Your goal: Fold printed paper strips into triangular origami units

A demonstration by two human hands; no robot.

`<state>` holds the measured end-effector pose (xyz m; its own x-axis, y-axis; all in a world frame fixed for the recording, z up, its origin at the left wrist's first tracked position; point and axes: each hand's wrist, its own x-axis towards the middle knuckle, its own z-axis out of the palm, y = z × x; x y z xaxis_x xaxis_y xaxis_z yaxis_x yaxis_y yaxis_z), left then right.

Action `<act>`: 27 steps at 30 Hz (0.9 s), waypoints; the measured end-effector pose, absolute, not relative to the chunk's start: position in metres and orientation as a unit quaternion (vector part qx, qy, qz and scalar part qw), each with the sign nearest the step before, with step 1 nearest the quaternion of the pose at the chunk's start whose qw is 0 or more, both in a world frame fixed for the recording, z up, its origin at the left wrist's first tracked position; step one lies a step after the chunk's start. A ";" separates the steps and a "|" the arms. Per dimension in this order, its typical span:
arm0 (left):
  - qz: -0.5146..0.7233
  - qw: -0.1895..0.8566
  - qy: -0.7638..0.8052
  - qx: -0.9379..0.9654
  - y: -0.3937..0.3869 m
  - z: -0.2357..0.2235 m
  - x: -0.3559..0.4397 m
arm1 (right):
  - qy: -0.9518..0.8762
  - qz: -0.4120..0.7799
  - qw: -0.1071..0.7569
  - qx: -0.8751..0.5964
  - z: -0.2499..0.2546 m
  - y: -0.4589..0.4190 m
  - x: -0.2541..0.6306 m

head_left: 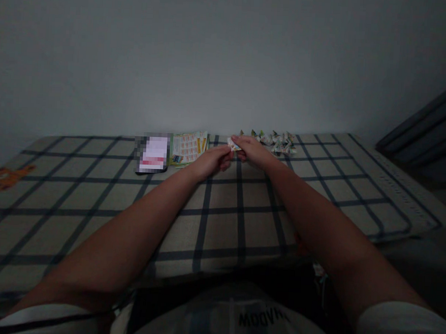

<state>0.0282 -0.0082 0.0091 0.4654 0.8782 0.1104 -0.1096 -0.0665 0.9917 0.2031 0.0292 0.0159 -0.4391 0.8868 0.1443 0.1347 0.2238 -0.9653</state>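
Observation:
Between my two hands, over the middle of the table, is a small piece of folded printed paper (234, 145). My left hand (215, 161) pinches its left end with the fingertips. On the other side, my right hand (254, 149) grips it with the thumb on top and the fingers curled beneath. Just behind and right of my right hand lie several small folded paper pieces (283, 144) in a cluster. Left of my left hand is a stack of printed leaflets (189, 148), green-edged with rows of small pictures. How the held paper is folded is too small to tell.
A phone (152, 155) with a lit, partly blurred screen lies left of the leaflets. The checked cloth (220, 226) covers the table, which meets a plain wall (227, 64) at the back. An orange figure (10, 176) shows at the far left.

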 end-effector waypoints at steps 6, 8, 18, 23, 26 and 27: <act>0.405 0.625 0.332 0.579 -0.005 0.008 0.029 | -0.727 0.425 0.384 -0.378 0.019 0.026 0.207; 0.400 0.587 0.349 0.612 -0.006 0.006 0.028 | -0.747 0.392 0.381 -0.378 0.021 0.025 0.208; 0.375 0.486 0.385 0.689 -0.009 0.008 0.024 | -0.713 0.459 0.373 -0.377 0.014 0.027 0.203; 0.355 0.494 0.378 0.698 -0.009 0.009 0.023 | -0.712 0.463 0.373 -0.373 0.013 0.029 0.202; 0.359 0.509 0.372 0.689 -0.006 0.006 0.023 | -0.738 0.420 0.372 -0.375 0.016 0.028 0.204; 0.368 0.515 0.372 0.679 -0.005 0.004 0.023 | -0.747 0.403 0.372 -0.376 0.017 0.027 0.204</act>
<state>0.0229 -0.0046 0.0044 0.4516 0.8845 0.1170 0.1256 -0.1929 0.9731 0.2042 0.0274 0.0168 -0.4396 0.8619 0.2526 0.2626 0.3923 -0.8816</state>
